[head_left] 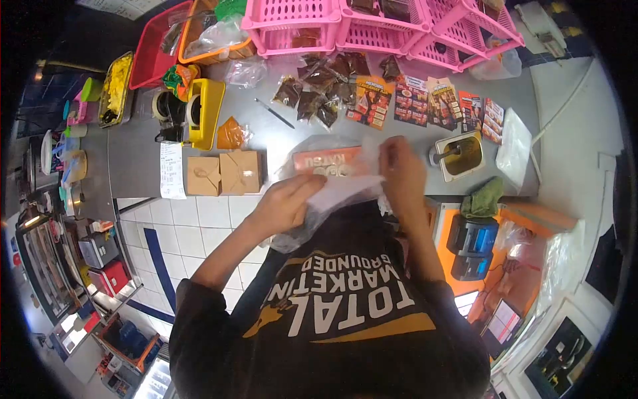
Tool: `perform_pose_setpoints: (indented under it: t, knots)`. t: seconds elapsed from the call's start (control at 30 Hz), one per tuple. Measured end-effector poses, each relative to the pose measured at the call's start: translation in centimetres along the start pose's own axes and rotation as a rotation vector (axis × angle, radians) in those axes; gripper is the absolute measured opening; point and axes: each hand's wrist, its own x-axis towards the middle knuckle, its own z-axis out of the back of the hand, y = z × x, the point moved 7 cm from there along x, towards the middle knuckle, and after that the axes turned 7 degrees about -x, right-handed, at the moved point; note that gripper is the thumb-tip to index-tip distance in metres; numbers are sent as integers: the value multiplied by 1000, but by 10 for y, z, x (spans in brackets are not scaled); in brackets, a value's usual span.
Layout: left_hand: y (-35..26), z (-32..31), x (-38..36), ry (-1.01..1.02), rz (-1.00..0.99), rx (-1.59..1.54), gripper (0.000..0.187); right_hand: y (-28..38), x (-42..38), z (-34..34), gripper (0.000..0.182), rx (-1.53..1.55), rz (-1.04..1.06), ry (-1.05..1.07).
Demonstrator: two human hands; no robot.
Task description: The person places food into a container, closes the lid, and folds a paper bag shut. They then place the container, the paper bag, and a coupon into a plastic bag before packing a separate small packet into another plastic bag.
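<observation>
A clear plastic bag (292, 233) lies at the table's front edge, against my shirt. Inside it is an orange-and-white printed package (327, 158) with the word KATSU on it. My left hand (282, 205) is closed, its fingers pinching the near side of the bag together with a white sheet (349, 191). At the bag's right side, my right hand (404, 169) has curled fingers and appears to grip the plastic; its fingertips are partly hidden and slightly blurred. Left of the bag stand two brown cardboard boxes (240, 172) side by side.
A long receipt (172, 171), yellow tape dispenser (207, 113) and pen (274, 113) lie to the left. Dark sauce packets (325, 86) and printed flyers (412, 101) are behind, below pink baskets (292, 30). A metal container (460, 156) and green cloth (483, 197) are right.
</observation>
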Motion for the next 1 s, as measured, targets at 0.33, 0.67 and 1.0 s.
perform_pose_setpoints:
  t: [0.33,0.67,1.0]
  knots:
    - [8,2,40,72,297,-337,34,-3,-14,22,17,1202,-38,105]
    - [43,-62,44,460,399,86,41,32,-14,48,23,1133,138,110]
    - [53,-93,60,535,295,753,90,20,-29,50,27,-259,358,286]
